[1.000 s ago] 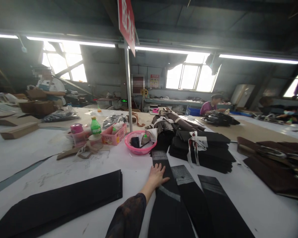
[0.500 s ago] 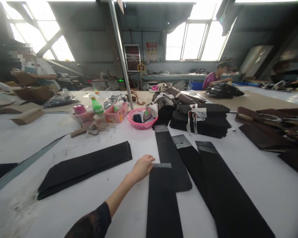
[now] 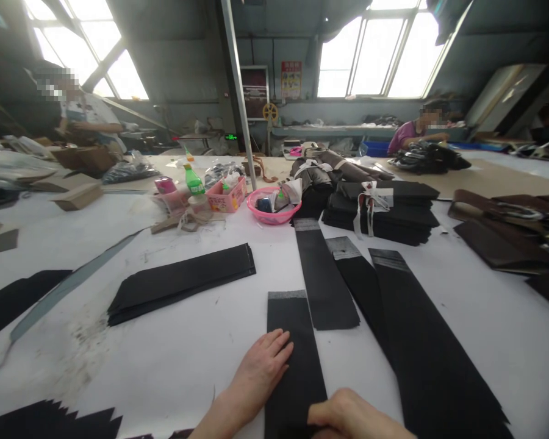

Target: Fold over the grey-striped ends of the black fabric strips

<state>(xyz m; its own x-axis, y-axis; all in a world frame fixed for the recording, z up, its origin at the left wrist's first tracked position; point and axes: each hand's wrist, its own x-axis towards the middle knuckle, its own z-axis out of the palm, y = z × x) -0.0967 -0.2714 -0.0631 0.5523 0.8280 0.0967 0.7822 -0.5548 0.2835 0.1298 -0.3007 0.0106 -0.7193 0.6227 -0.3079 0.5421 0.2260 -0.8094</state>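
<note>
Clock directions taken from the left hand (image 3: 264, 366), twelve being straight ahead. The left hand lies palm down with fingers extended, its fingertips on a flat black strip with a grey-coated end band (image 3: 289, 329); it presses on the surface and grasps nothing. That strip lies lengthwise on the white-topped desk (image 3: 178, 372), band end away from the person, running out of view at six.

Right hand (image 3: 348, 414) at four, curled, knuckles up, at the near part of the same strip. Lower side cut off by the picture edge — cannot tell whether it pinches the material.

Second black strip, shorter, grey band at its far end (image 3: 327, 283), at one to two; its near left corner meets the first strip's edge, overlap unclear. A narrow black strip with a pale grey end (image 3: 360, 274) at two, alongside a long wide black strip with a streaked grey end (image 3: 432, 335) at three.

Stack of plain black panels (image 3: 183, 283) at ten, well apart from the hands. Round pink plastic basin (image 3: 274, 217) at twelve; a thick black bundle tied with white cloth (image 3: 393, 219) to its right — between one and two.
</note>
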